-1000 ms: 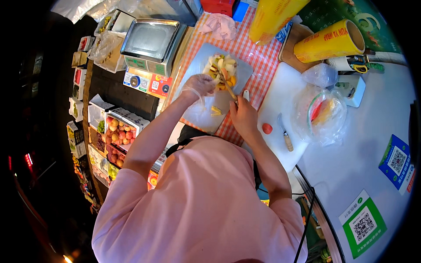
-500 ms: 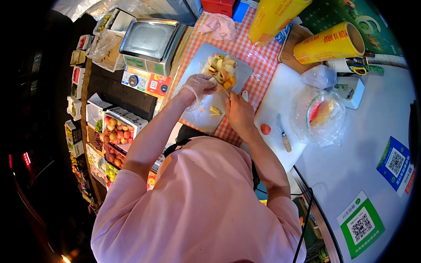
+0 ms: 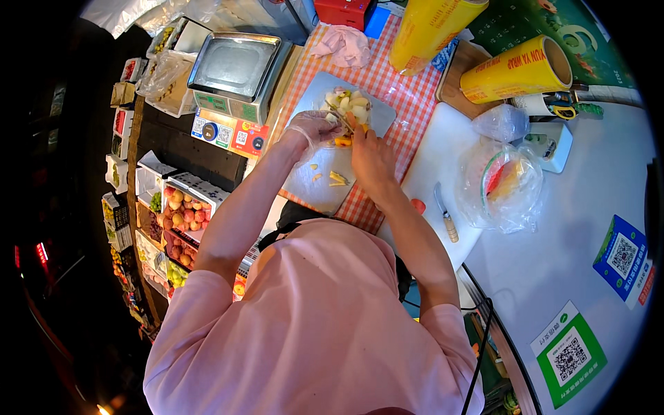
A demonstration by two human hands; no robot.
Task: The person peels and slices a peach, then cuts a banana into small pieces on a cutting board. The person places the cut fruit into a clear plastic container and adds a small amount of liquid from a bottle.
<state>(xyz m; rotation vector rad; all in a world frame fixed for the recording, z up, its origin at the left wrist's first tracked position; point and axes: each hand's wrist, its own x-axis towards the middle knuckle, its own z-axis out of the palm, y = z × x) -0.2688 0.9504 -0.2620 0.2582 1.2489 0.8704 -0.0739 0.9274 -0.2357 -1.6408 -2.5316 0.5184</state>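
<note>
My left hand (image 3: 312, 131), in a clear plastic glove, is closed on a pale piece of fruit (image 3: 331, 118) at the near left of the cut fruit. My bare right hand (image 3: 372, 158) grips a knife, whose thin blade (image 3: 339, 115) points up and left against that piece. Just beyond my fingers lies a heap of pale and orange cut fruit (image 3: 357, 104), apparently in a clear tray. Under it is a greyish cutting board (image 3: 311, 181), with yellow strips (image 3: 337, 178) near its front edge. The knife's handle is hidden in my right hand.
A metal-topped scale (image 3: 235, 66) stands left of the board. Right of it, a white board (image 3: 432, 162) holds a wooden-handled knife (image 3: 446, 214), a red piece (image 3: 418, 206) and bagged melon (image 3: 505, 180). Yellow wrap rolls (image 3: 515, 72) sit behind. Boxed fruit (image 3: 185, 207) lies left.
My right hand has moved up and left, bringing the knife blade across to the piece in my left hand. The right hand now covers the white handle tip seen beside it before.
</note>
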